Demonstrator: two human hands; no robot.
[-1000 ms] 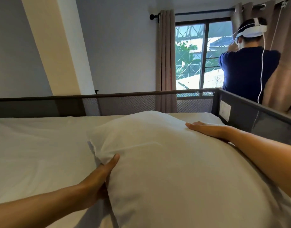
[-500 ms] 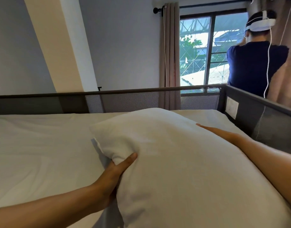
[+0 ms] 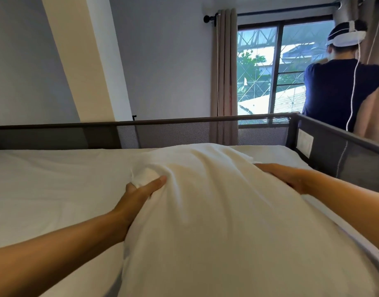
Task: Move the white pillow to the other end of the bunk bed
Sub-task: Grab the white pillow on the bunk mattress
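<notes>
Head view: a big bed with a white sheet [image 3: 45, 185] fills the bottom. A dark rail [image 3: 163, 122] with mesh runs around the far side and the right side. On the sheet, at the right end by the rail, lies the white pillow [image 3: 216, 221]. It is puffy and wrinkled. Behind the rail a person in a dark shirt [image 3: 338, 91] stands at the window [image 3: 270, 67], back turned. The left hand [image 3: 139, 196] pinches the pillow's left edge, thumb on top. The right hand [image 3: 291, 179] is curled around the pillow's right edge.
</notes>
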